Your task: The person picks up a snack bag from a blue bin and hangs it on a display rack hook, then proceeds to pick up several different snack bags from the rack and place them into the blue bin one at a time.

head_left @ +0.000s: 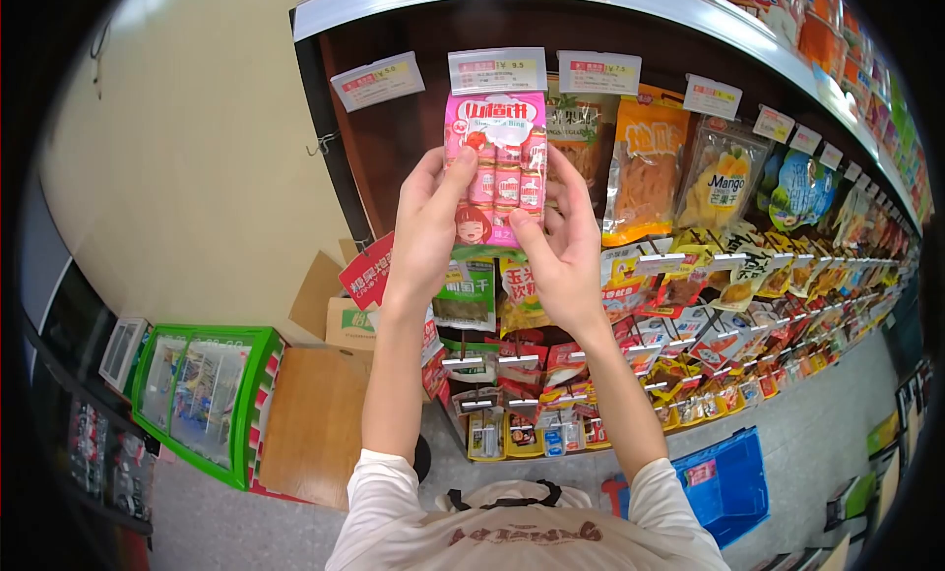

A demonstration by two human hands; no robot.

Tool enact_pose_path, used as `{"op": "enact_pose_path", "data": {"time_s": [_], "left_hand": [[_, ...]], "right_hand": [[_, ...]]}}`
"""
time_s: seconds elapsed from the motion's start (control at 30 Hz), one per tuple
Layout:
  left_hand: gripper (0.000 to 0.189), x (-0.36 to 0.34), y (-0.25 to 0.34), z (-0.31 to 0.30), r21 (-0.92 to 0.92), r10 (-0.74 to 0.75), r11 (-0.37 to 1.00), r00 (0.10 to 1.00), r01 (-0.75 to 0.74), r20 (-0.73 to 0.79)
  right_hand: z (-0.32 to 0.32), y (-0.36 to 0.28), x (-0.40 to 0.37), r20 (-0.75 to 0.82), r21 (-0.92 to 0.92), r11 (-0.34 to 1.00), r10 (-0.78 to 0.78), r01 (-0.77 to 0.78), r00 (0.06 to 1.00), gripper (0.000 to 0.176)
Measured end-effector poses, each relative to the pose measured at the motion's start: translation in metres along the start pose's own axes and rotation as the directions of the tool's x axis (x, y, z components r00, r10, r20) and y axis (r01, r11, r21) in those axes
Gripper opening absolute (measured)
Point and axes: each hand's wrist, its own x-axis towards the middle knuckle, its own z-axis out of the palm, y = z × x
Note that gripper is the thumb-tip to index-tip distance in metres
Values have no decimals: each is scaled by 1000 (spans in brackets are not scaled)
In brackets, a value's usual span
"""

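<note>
A pink bag of hawthorn snacks hangs upright in front of the shelf, under a price tag. My left hand grips its left edge, the thumb lying across the front. On the lower right side, my right hand holds the same bag with its thumb on the front and its fingers mostly behind. Whether the bag is still on its hook is hidden by the tag. Just right of it hang an orange snack bag and a bag of dried mango.
Rows of hanging snack packets fill the rack below and to the right. A blue basket stands on the floor at lower right. At left are a green-framed chest freezer, a wooden board and a cardboard box.
</note>
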Motion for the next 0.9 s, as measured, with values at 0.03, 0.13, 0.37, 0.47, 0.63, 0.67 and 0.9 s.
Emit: {"op": "enact_pose_path", "data": {"time_s": [0.03, 0.13, 0.37, 0.47, 0.63, 0.67, 0.9], "left_hand": [[37, -3, -4, 0, 4, -8, 1000, 1000, 8, -9], [36, -13, -10, 5, 3, -22, 1000, 999, 22, -30], [32, -52, -34, 20, -10, -60, 998, 996, 59, -67], [36, -77, -45, 30, -15, -107, 994, 991, 106, -78], [47, -117, -52, 47, -8, -191, 982, 982, 191, -11], [50, -126, -52, 51, 15, -204, 979, 979, 204, -1], [67, -218, -68, 57, 125, -383, 914, 923, 386, -49]], "right_hand": [[-1, 0, -3, -1, 3, 1000, 0, 0, 1000, 67], [-7, 1, -14, -18, 39, 998, 44, -44, 999, 67], [-31, 1, -51, 0, 98, 991, 94, -93, 996, 65], [-43, -4, -73, -19, 151, 970, 195, -190, 981, 63], [-67, -12, -109, -74, 244, 939, 267, -242, 961, 63], [-72, -14, -118, -57, 258, 927, 297, -273, 953, 63], [-88, -11, -214, -31, 266, 895, 380, -359, 924, 62]]}}
